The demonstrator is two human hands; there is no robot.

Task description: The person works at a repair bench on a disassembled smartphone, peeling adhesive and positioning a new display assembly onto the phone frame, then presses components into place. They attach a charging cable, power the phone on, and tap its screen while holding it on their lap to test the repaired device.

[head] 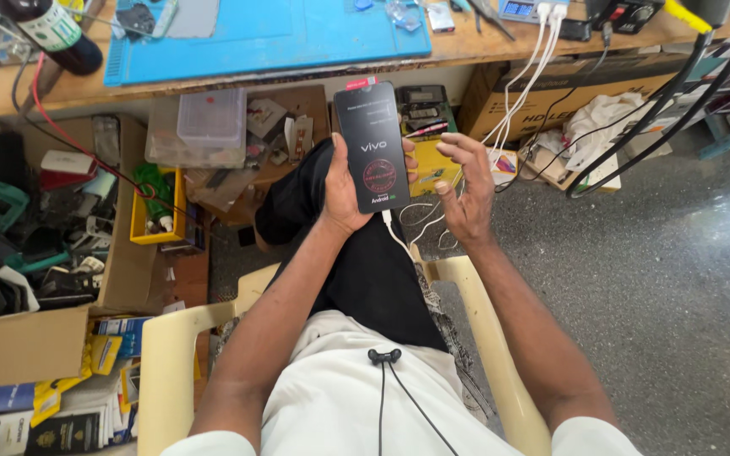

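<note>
Smartphone (pixel 373 145), screen lit and white cable (pixel 396 234) attached, held upright over the lap below the desk (pixel 213 91) edge in the left hand's (pixel 344 192) closed grip; right hand (pixel 469 187) spread beside, empty.

Bright, even daylight fills the scene, strongest on the grey floor (pixel 678 279) to the right of the right hand (pixel 466 190), where a pale sheen lies. Shadows are soft and short. The phone screen (pixel 373 148) in the left hand (pixel 344 190) glows dimly, with faint glare. Focus is sharp throughout. The desk (pixel 466 46) edge above the hands bows, showing wide-angle distortion.
</note>
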